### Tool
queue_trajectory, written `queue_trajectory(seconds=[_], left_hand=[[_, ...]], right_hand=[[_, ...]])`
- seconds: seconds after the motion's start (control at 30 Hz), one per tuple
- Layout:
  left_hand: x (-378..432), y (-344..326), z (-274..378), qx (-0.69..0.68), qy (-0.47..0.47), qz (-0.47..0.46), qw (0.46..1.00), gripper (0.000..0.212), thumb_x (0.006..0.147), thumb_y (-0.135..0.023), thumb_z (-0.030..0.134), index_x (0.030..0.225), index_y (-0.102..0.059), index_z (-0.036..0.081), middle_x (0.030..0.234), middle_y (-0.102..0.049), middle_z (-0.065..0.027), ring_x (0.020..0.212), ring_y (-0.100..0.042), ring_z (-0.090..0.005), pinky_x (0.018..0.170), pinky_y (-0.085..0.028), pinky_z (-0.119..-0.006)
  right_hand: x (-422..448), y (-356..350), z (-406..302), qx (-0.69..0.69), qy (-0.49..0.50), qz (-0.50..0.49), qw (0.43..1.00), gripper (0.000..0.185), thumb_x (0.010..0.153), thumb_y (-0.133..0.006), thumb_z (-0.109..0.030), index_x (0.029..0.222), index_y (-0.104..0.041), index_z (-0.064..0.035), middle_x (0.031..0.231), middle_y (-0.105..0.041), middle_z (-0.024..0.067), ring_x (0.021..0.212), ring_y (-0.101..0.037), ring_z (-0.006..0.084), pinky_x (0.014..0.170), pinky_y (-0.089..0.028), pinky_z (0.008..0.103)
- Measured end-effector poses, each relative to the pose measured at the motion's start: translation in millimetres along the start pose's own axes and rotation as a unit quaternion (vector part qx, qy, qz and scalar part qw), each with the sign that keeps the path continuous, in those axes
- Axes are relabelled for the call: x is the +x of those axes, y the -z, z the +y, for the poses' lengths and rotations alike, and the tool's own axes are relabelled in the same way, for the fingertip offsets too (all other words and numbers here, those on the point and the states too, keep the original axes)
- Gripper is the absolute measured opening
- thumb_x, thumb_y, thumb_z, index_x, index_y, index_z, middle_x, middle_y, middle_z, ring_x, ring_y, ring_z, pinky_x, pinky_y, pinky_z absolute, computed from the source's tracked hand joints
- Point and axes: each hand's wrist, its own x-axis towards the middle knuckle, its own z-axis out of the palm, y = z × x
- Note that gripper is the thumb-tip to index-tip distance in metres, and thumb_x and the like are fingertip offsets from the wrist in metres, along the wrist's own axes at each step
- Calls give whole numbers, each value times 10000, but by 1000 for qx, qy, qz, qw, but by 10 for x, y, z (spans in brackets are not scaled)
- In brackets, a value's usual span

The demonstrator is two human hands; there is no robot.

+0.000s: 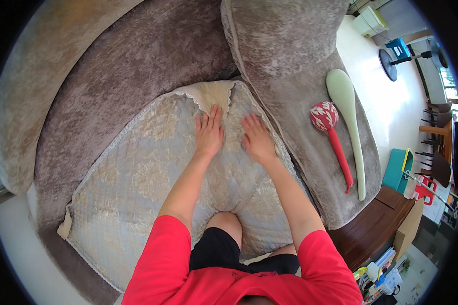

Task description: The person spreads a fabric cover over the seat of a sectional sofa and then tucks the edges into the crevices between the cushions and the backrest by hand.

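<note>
A quilted, floral-patterned sofa cover (152,179) with a white lace edge lies spread over the sofa seat in front of me. Its far corner is folded over, showing a beige underside (210,95). My left hand (209,133) rests flat with fingers spread, its fingertips on the folded flap. Slightly blurred, my right hand (257,137) is over the cover near its right lace edge and grips nothing. One of my knees (225,225) presses into the cover's near part.
Right of the cover, a grey plush sofa section (290,99) holds a red patterned round-headed massage hammer (325,116) and a pale green long-handled one (345,103). The sofa backrest (72,49) curves along the left. Beyond stand a brown wooden cabinet (370,225), a teal bucket (397,169) and a fan (393,63).
</note>
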Motion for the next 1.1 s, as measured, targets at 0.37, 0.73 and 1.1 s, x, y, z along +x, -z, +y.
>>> queue_trajectory(seconds=[0.37, 0.73, 1.1], left_hand=[[881, 320, -132, -187, -125, 95, 970, 627, 692, -507, 6, 1257, -239, 44, 1347, -210, -120, 1165, -341, -281, 958, -292, -427], [598, 298, 33, -176, -95, 97, 975, 632, 690, -521, 49, 1259, -247, 26, 1299, -287, -154, 1144, -337, -313, 976, -209, -477], [-935, 1429, -1915, 130, 171, 287, 934, 313, 722, -542, 143, 1014, -486, 46, 986, -502, -151, 985, -416, -316, 882, -272, -484]], right_hand=[[366, -226, 307, 189, -149, 8, 971, 526, 813, -453, -231, 1284, -258, -104, 1318, -264, 148, 1202, -265, 320, 975, -250, 372], [392, -364, 318, 162, -159, 0, 974, 535, 792, -437, -184, 1284, -249, -87, 1310, -264, 168, 1204, -249, 338, 974, -245, 400], [1477, 134, -1358, 115, 183, 117, 969, 610, 619, -526, 18, 1200, -356, -63, 1075, -459, 154, 1003, -449, 314, 847, -369, 399]])
